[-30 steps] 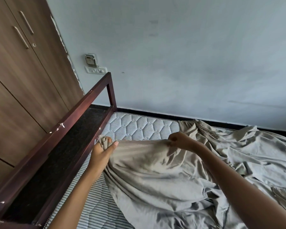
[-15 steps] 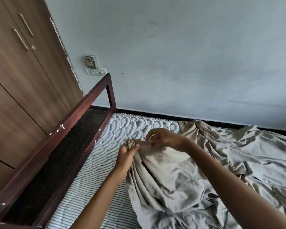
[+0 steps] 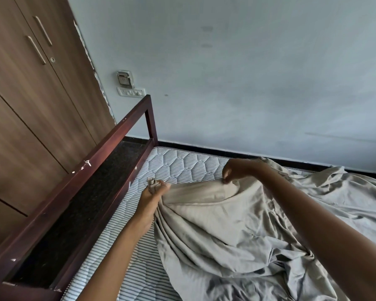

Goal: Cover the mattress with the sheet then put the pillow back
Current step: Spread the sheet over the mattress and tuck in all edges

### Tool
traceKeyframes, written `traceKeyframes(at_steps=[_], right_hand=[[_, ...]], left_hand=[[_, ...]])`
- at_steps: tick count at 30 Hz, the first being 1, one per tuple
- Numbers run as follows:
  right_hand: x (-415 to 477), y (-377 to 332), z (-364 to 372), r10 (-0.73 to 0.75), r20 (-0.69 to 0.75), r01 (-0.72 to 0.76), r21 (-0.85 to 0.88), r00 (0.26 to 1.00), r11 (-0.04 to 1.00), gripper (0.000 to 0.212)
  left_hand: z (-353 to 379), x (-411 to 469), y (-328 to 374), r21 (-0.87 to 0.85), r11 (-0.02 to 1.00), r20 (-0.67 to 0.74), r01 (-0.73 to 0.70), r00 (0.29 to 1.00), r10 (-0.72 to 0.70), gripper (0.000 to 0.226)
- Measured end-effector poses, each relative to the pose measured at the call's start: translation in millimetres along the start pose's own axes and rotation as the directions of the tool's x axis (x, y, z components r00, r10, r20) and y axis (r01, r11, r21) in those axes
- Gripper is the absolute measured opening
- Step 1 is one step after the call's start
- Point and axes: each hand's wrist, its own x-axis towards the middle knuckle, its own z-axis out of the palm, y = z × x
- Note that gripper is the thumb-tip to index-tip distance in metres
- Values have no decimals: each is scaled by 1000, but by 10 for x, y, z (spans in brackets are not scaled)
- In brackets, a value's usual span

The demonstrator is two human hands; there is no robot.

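The sheet is held up along one edge over the mattress; most of it lies crumpled on the right part of the bed, while the quilted top of the mattress beside the bed frame and its far corner are left bare. The step in hand is judged to be the finding and spreading of the edge; it would be done well if the edge were kept taut between both grips, carried toward the frame and the far corner, and laid flat before being tucked, so that no folds are trapped underneath; a loose pull is likely to drag the crumpled bulk along unevenly.

The left hand is closed around a bunched corner of the sheet, a tuft of cloth showing above the fist; its forearm is stretched forward from the lower middle of the view. The right hand is held palm-down with the wrist raised, its fingers pinched shut on the edge farther along; its arm is reached across from the lower right. No pillow is seen.
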Motion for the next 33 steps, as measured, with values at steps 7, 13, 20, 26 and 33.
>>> traceKeyframes(at_steps=[7,13,20,26,33], right_hand=[[-108,-464,57,-141,-303,288,525,943,801,19],[-58,-775,182,-182,-387,403,632,904,661,24],[83,-687,145,-244,-169,196,-258,955,946,25],[263,-470,-22,-158,-192,31,-539,969,842,13],[290,-445,-537,41,-557,-14,53,829,998,14]], left_hand=[[197,49,119,-29,996,69,-85,994,87,20],[553,98,179,87,989,-8,-116,993,118,22],[501,-9,293,112,965,-46,-238,968,245,28],[203,-273,298,37,982,30,-187,982,186,24],[-167,-454,128,266,954,-121,-137,977,174,8]])
